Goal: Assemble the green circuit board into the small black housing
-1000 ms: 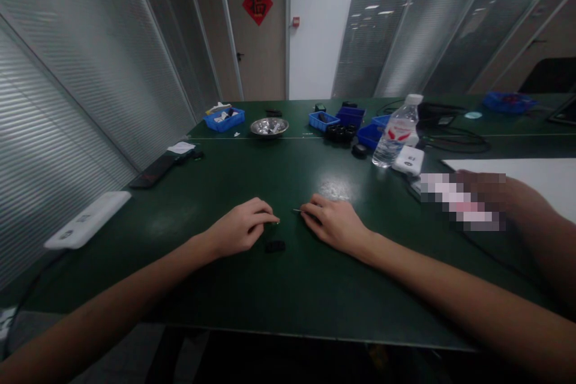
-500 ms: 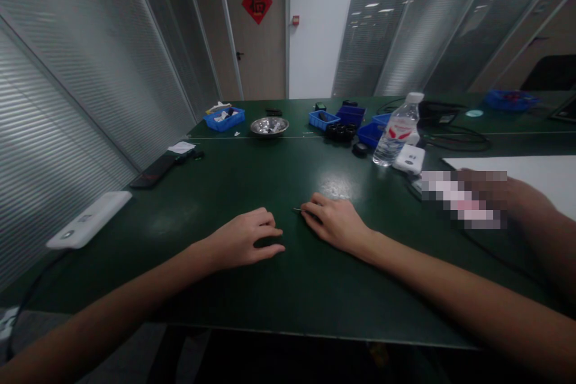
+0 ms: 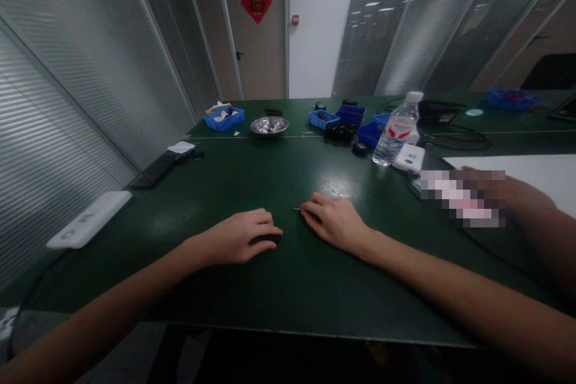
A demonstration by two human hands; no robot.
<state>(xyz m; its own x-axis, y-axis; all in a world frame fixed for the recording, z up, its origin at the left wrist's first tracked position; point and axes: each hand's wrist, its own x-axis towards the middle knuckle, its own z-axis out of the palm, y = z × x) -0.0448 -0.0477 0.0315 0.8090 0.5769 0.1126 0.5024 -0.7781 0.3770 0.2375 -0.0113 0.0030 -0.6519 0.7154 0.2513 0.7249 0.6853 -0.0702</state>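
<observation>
My left hand [image 3: 245, 235] rests low over the green table, fingers curled and thumb below. A small dark object [image 3: 266, 239] shows between thumb and fingers; most of it is covered, so its kind is unclear. To its right, my right hand [image 3: 335, 220] lies on the table with its fingers closed round a thin metal rod [image 3: 296, 209]. Only the rod's tip sticks out to the left, and the rest is hidden in the hand. The two hands are a short way apart.
Further back stand a metal bowl [image 3: 269, 126], a blue basket [image 3: 225, 119] and a water bottle [image 3: 399, 130]. A white power bank [image 3: 89, 220] lies at left. Another person's hand [image 3: 517, 192] is at right, by a white sheet [image 3: 540, 167].
My left hand has shifted slightly left, and its thumb and fingers have closed, with the dark object now showing between them. My right hand stays in place with the rod.
</observation>
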